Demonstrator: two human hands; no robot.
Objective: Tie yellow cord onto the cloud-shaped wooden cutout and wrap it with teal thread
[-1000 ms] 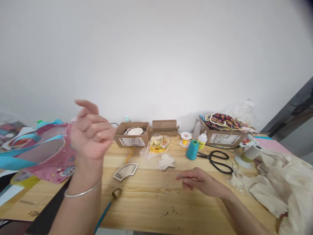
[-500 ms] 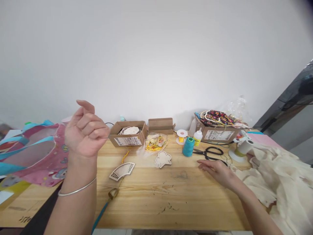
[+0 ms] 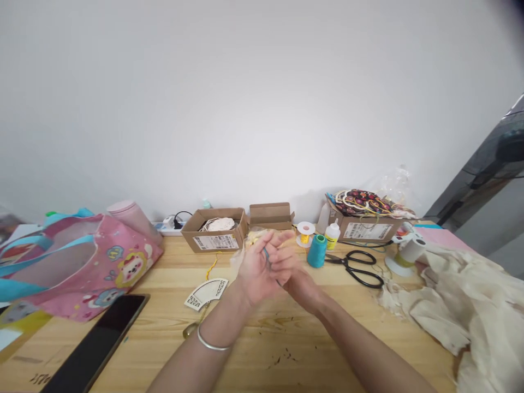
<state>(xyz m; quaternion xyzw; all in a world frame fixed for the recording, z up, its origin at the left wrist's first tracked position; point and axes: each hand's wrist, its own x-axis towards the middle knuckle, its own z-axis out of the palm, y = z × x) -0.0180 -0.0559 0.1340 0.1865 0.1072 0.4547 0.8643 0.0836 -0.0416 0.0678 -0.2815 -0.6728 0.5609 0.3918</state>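
Observation:
My two hands meet above the middle of the wooden table [image 3: 368, 338]. My left hand [image 3: 256, 270], with a silver bangle on the wrist, is turned palm up with its fingers curled round a thin teal thread [image 3: 266, 255]. My right hand [image 3: 301, 285] sits right behind it and touches it; its fingertips are hidden by the left palm. A fan-shaped wooden cutout [image 3: 206, 292] and a small brass bell [image 3: 189, 329] lie just left of my left forearm. A teal thread spool [image 3: 316, 250] stands beyond the hands.
Black scissors [image 3: 360, 267], a glue bottle [image 3: 332, 234] and a yellow spool [image 3: 305, 232] lie at the back right. Three cardboard boxes [image 3: 215, 232] line the wall. A pink bag [image 3: 82, 262] and a black phone [image 3: 96, 344] are at left, cream cloth [image 3: 462, 305] at right.
My left hand came down from its raised spot at left to the table's middle. My right hand drew back from near the scissors to meet it. The phone and pink cup are now uncovered.

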